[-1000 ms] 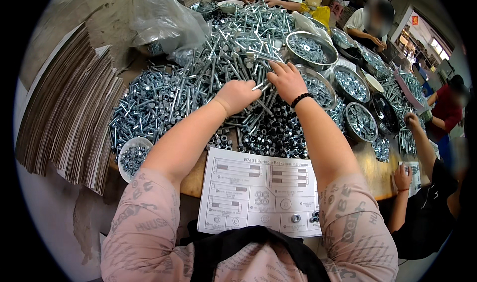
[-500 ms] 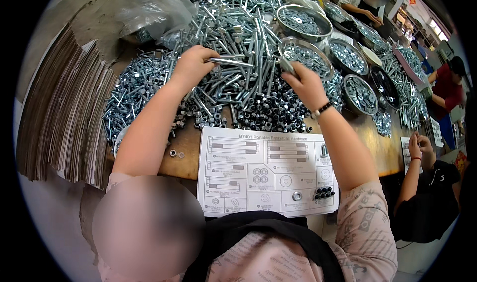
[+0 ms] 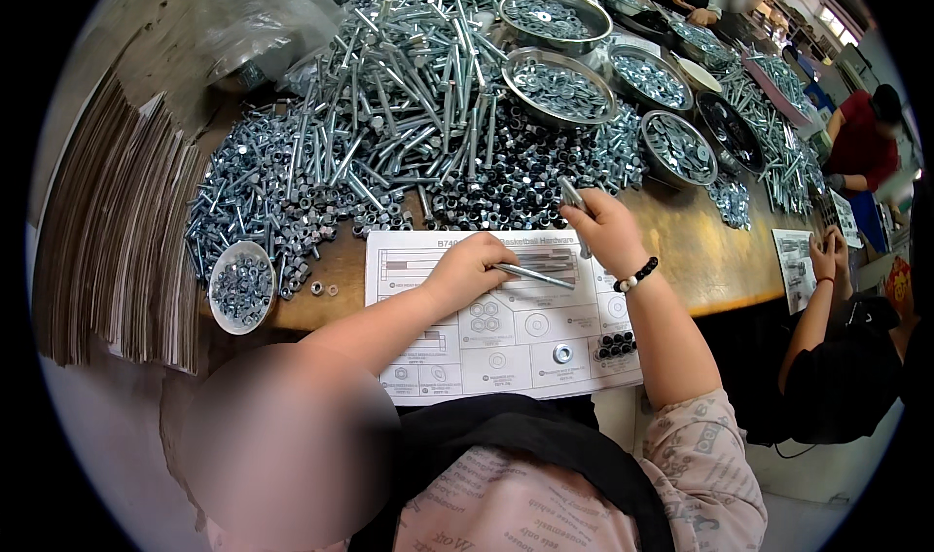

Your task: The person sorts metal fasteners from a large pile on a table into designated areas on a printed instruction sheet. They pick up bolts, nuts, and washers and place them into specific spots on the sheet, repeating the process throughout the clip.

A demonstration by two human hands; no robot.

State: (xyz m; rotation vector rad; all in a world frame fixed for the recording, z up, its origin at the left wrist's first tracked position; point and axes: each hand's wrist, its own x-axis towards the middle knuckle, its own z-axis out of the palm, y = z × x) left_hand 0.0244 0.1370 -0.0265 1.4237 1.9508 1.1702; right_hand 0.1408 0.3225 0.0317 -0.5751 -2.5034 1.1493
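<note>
My left hand [image 3: 471, 270] is closed around long silver bolts [image 3: 537, 277], held low over the printed hardware sheet [image 3: 457, 357]. Opposite it, above the sheet's upper right, my right hand [image 3: 607, 233] grips shiny metal pieces [image 3: 572, 196] that look like bolts; its palm hides most of them. Lower down on the sheet lie a silver washer-like ring [image 3: 562, 355] and a small cluster of black-and-silver nuts [image 3: 615, 345].
Behind the sheet rises a large heap of long bolts [image 3: 389, 95], with black-centred nuts [image 3: 525, 178] along its front. Metal bowls of washers [image 3: 559, 85] stand right of it. A white bowl of nuts [image 3: 242, 287] and stacked cardboard [image 3: 107, 231] are leftward. Co-workers' hands [image 3: 829, 252] are at right.
My left hand has come from the bolt heap down to the sheet, carrying long bolts. My right hand has moved down from beside the washer bowls to the sheet's upper right.
</note>
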